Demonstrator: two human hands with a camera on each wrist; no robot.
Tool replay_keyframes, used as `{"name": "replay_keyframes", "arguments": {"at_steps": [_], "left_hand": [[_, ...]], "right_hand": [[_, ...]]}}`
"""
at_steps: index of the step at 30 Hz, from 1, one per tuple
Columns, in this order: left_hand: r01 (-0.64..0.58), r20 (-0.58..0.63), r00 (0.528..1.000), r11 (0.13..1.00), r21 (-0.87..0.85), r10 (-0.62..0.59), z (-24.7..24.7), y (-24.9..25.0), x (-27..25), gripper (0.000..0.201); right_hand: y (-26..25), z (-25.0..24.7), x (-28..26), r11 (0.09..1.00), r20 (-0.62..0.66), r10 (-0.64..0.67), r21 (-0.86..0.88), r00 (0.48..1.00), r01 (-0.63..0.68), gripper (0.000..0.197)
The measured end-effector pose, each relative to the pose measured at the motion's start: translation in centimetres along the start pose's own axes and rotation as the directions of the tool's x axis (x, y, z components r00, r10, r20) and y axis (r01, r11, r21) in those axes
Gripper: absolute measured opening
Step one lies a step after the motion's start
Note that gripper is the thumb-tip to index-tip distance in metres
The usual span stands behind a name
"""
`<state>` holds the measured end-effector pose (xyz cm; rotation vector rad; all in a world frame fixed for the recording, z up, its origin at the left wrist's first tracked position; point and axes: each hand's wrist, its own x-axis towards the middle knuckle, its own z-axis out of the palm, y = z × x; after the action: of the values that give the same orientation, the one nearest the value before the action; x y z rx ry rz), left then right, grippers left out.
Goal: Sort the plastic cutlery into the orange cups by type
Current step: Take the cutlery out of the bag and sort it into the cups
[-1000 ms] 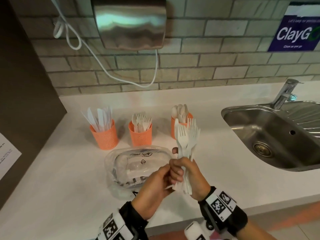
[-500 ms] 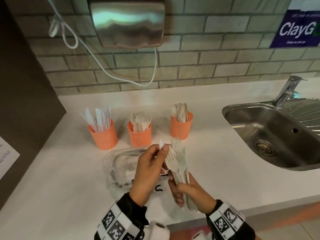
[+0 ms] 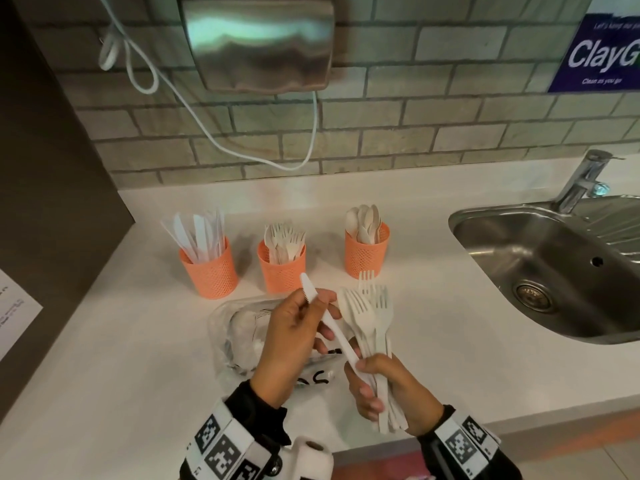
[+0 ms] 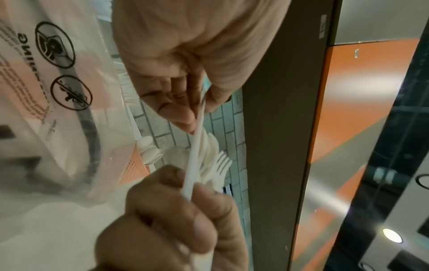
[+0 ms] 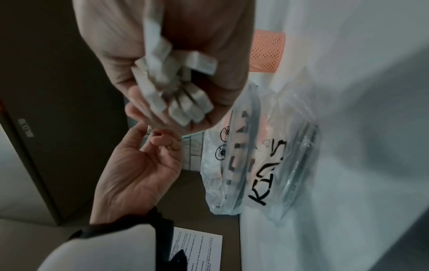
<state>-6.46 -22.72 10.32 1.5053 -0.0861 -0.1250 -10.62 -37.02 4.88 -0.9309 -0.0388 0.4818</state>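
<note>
Three orange cups stand in a row on the white counter: the knives cup point(image 3: 209, 270), the forks cup point(image 3: 282, 270) and the spoons cup point(image 3: 367, 254). In front of them my left hand point(image 3: 304, 323) pinches a white plastic knife point(image 3: 327, 325) near its blade. The knife's handle end still lies in my right hand point(image 3: 377, 389), which grips a bundle of white forks point(image 3: 372, 317) by the handles, tines up. The left wrist view shows the knife point(image 4: 196, 146) stretched between both hands. In the right wrist view the handle ends point(image 5: 178, 88) stick out of my right fist.
A clear plastic bag point(image 3: 239, 337) with black print lies on the counter under my hands. A steel sink point(image 3: 540, 268) and tap point(image 3: 581, 181) are at the right. A hand dryer point(image 3: 256, 39) with a white cable hangs on the brick wall. A dark panel point(image 3: 52, 168) bounds the left.
My left hand took hold of a knife in the bundle and drew it up and to the left. My right hand came down and nearer with the forks.
</note>
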Motion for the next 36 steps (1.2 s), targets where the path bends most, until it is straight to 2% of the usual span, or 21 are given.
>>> {"name": "replay_keyframes", "arguments": {"at_steps": [3, 7, 9, 11, 15, 17, 19, 21, 24, 26, 28, 29, 30, 33, 36], "left_hand": [[-0.005, 0.04, 0.999, 0.997, 0.073, 0.002, 0.3, -0.4, -0.3, 0.02], [0.053, 0.121, 0.991, 0.997, 0.064, -0.06, -1.1, 0.5, 0.1, 0.022], [0.037, 0.16, 0.986, 0.994, 0.1, -0.053, -2.2, 1.1, 0.5, 0.023], [-0.004, 0.155, 0.988, 0.995, 0.1, -0.012, -3.5, 1.9, 0.9, 0.023], [-0.084, 0.047, 0.995, 0.996, 0.024, 0.083, -5.8, 3.4, 1.6, 0.027], [-0.129, 0.002, 0.992, 0.992, 0.019, 0.129, -6.5, 3.5, 1.8, 0.028], [-0.131, -0.021, 0.991, 0.991, 0.005, 0.131, -6.7, 3.3, 1.8, 0.028], [-0.11, -0.019, 0.994, 0.994, 0.001, 0.11, -6.7, 2.8, 1.7, 0.028], [-0.078, 0.005, 0.997, 0.997, 0.021, 0.078, -6.7, 2.1, 1.5, 0.031], [-0.061, 0.003, 0.998, 0.998, 0.006, 0.061, -6.8, 1.7, 1.6, 0.03], [-0.066, -0.012, 0.998, 0.998, -0.002, 0.066, -7.1, 1.5, 1.7, 0.03], [-0.083, -0.023, 0.996, 0.997, 0.005, 0.083, -7.4, 1.5, 2.0, 0.03], [-0.113, -0.034, 0.993, 0.993, 0.02, 0.113, -7.7, 1.6, 2.3, 0.031], [-0.273, -0.089, 0.954, 0.953, 0.133, 0.286, -9.6, 3.2, 3.7, 0.033], [-0.434, -0.142, 0.864, 0.857, 0.277, 0.483, -12.5, 5.8, 5.9, 0.029]], "right_hand": [[-0.1, -0.1, 0.2, 0.999, -0.017, -0.003, -0.04, 1.0, 0.002, 0.027], [-0.4, -0.4, 0.6, 0.994, -0.034, -0.023, -0.109, 0.999, 0.02, 0.026], [-0.7, -0.5, 0.6, 0.975, -0.032, -0.055, -0.217, 0.998, 0.046, 0.025], [-1.0, -0.3, 0.6, 0.912, -0.045, -0.097, -0.405, 0.994, 0.071, 0.022], [-0.7, 0.1, 1.1, 0.752, -0.12, -0.244, -0.65, 0.962, 0.109, 0.01], [-0.4, 0.3, 1.3, 0.658, -0.128, -0.385, -0.732, 0.914, 0.175, 0.015], [-0.2, 0.2, 1.6, 0.511, -0.088, -0.519, -0.829, 0.85, 0.227, 0.025], [0.1, -0.2, 1.8, 0.325, -0.025, -0.589, -0.922, 0.808, 0.208, 0.034], [0.1, -0.6, 2.3, 0.073, 0.113, -0.643, -0.976, 0.758, 0.207, 0.029], [0.2, -0.6, 2.5, -0.036, 0.177, -0.634, -0.979, 0.753, 0.2, 0.039], [0.3, -0.9, 2.7, -0.104, 0.198, -0.655, -0.98, 0.729, 0.172, 0.04], [0.3, -1.0, 2.8, -0.095, 0.195, -0.67, -0.98, 0.716, 0.177, 0.038], [0.3, -0.6, 2.8, -0.012, 0.159, -0.673, -0.979, 0.723, 0.203, 0.032], [-0.1, 0.8, 2.7, 0.493, -0.043, -0.582, -0.813, 0.812, 0.31, 0.029], [-1.0, 1.5, 2.6, 0.797, -0.176, -0.336, -0.577, 0.925, 0.18, 0.03]]}}
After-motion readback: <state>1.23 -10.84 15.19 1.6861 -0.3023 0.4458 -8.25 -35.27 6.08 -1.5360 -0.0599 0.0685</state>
